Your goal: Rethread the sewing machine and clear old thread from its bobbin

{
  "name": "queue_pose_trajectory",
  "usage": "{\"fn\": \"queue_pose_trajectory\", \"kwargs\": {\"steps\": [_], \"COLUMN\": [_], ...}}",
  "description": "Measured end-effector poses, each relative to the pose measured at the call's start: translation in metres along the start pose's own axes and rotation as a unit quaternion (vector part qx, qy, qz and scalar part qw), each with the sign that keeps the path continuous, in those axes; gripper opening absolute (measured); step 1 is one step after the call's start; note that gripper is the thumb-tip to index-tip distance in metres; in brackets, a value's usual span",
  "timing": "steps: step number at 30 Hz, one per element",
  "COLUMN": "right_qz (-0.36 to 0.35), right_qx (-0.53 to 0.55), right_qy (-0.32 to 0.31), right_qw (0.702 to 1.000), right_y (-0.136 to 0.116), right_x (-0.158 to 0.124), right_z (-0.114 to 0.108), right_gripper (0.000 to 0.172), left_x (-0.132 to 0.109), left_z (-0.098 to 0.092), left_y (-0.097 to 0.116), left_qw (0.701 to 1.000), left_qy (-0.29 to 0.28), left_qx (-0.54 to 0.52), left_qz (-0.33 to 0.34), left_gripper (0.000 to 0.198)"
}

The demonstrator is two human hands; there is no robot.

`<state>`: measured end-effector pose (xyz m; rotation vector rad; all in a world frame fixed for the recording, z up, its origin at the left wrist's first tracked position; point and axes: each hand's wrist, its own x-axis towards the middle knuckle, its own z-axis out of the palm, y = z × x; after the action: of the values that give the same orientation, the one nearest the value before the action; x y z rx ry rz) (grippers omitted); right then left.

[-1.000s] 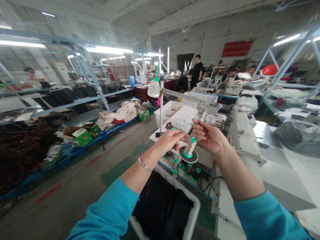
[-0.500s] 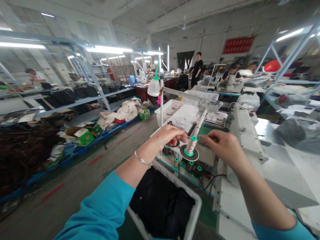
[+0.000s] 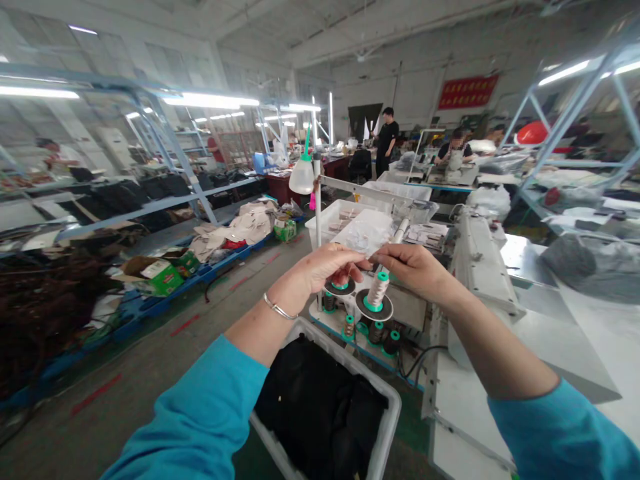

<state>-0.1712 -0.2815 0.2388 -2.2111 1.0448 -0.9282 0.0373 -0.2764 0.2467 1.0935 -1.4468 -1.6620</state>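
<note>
Thread stand, garment workshop: the left hand curls over a reddish spool at 11 o'clock from the work, its grip loosely closed; whether it actually holds the spool cannot be told. The right hand comes in from 2 o'clock, thumb and forefinger pinched together just above a beige thread cone; any thread between them is too fine to see. The cone stands upright, teal-capped, on a black disc, just beside the spool's own disc. So far, both sit in place on the stand, with smaller teal-based spools ranked below; no thread line can be made out running from either. At 6 o'clock, a white crate holds black fabric. A white squeeze bottle hangs at 11 o'clock, beside a white industrial sewing machine at 3 o'clock.
</note>
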Motion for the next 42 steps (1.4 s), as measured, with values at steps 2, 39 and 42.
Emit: {"fn": "queue_pose_trajectory", "kwargs": {"steps": [2,39,42], "right_qz": [0.007,0.029,0.026], "right_qx": [0.022,-0.077,-0.158], "right_qy": [0.019,0.034,0.105], "right_qw": [1.0,0.996,0.982], "right_y": [0.003,-0.002,-0.021], "right_x": [0.001,-0.01,-0.018], "right_z": [-0.002,-0.023,-0.03], "right_gripper": [0.03,0.031,0.032], "left_x": [0.0,-0.002,-0.008], "left_z": [-0.001,-0.011,-0.008], "left_y": [-0.003,-0.007,-0.001], "left_qw": [1.0,0.966,0.846], "left_qy": [-0.01,0.076,0.139], "left_qx": [-0.021,0.205,0.429], "left_qz": [0.004,0.137,0.283], "left_gripper": [0.025,0.018,0.014]}}
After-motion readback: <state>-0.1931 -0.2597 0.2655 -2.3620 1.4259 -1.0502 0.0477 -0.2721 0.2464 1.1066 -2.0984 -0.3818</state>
